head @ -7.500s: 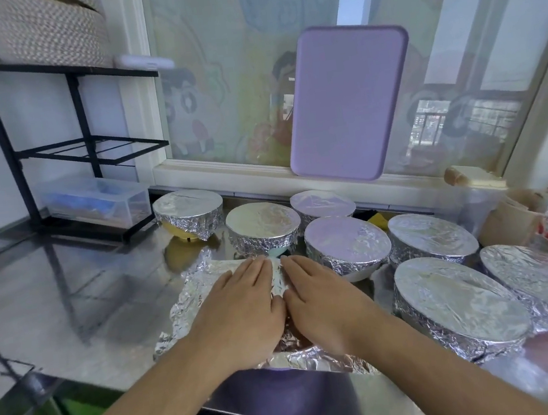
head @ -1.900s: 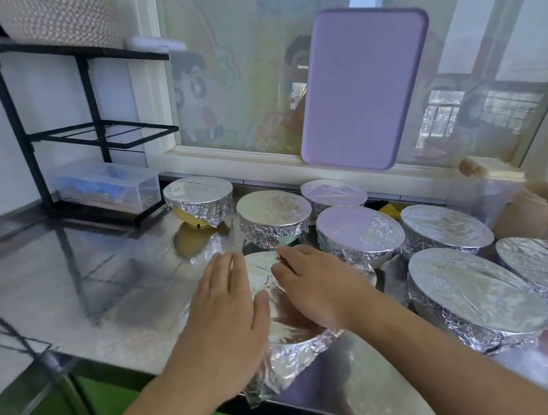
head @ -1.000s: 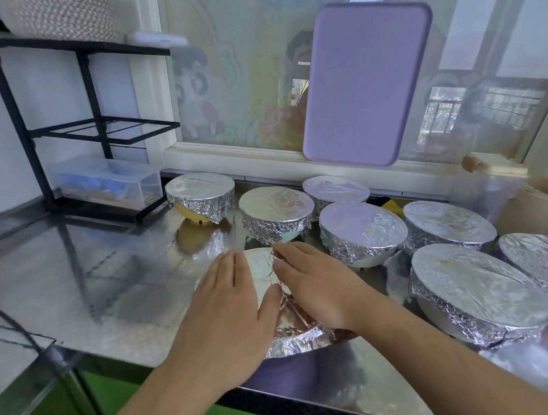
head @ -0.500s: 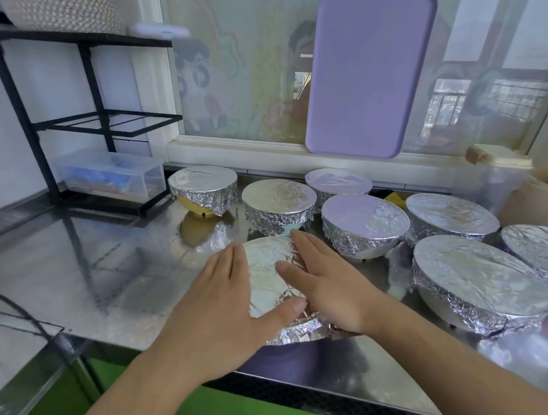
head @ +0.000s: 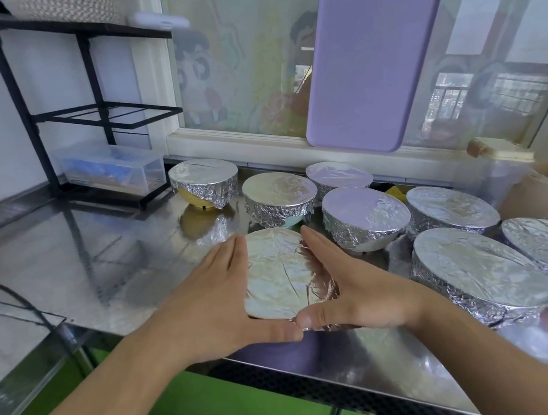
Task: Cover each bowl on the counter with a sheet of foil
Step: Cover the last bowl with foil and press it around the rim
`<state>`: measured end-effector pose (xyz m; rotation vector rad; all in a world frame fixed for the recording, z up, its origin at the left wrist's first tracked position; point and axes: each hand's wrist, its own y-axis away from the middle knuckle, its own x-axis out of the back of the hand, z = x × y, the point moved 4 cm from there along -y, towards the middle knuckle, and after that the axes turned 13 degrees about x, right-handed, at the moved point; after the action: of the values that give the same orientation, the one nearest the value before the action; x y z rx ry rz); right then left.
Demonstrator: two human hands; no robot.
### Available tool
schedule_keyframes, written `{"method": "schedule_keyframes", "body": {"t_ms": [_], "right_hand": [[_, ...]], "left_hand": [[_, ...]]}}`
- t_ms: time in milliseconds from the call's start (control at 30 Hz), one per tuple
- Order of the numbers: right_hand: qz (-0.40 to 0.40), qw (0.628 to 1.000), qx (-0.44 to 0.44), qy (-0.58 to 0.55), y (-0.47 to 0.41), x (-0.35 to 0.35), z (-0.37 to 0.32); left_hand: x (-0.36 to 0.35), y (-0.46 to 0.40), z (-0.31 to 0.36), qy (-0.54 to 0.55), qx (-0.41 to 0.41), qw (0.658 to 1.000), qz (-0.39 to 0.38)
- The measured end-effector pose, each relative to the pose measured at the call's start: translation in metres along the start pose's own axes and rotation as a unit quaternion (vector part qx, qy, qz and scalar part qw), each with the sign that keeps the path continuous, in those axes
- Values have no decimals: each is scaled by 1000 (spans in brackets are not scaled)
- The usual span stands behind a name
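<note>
Both hands cup the nearest bowl [head: 279, 272] at the counter [head: 100, 263] front edge — left hand [head: 218, 300] on its left side, right hand [head: 351, 287] on its right, fingers straight and together, thumbs touching at the near rim. Its foil [head: 321, 291] is creased but flat. Seven more foil-covered bowls [head: 363, 217] sit behind and right.

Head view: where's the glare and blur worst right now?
Head view: window light glares off the foil top between the left hand and right hand; the steel counter mirrors the rack; the far right edge is blurred.
</note>
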<state>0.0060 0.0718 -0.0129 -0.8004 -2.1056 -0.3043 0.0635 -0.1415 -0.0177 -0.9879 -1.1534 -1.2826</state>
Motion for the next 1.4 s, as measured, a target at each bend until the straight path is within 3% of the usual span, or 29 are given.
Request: {"method": "schedule_keyframes", "body": {"t_ms": [200, 467, 800, 967, 1233, 1400], "right_hand": [[23, 998, 44, 38, -2, -5, -3], [-14, 996, 21, 86, 0, -4, -7], [72, 989, 55, 115, 4, -21, -17], [21, 999, 24, 35, 11, -14, -5], [94, 995, 33, 23, 12, -33, 4], [84, 994, 38, -61, 17, -17, 5]], "left_hand": [[4, 2, 2, -4, -6, 1000, 6], [4, 0, 0, 1, -3, 1000, -1], [2, 12, 8, 42, 6, 999, -9], [-3, 9, 13, 65, 38, 997, 22], [0, 7, 8, 35, 26, 998, 34], [5, 6, 1, 49, 18, 999, 16]]}}
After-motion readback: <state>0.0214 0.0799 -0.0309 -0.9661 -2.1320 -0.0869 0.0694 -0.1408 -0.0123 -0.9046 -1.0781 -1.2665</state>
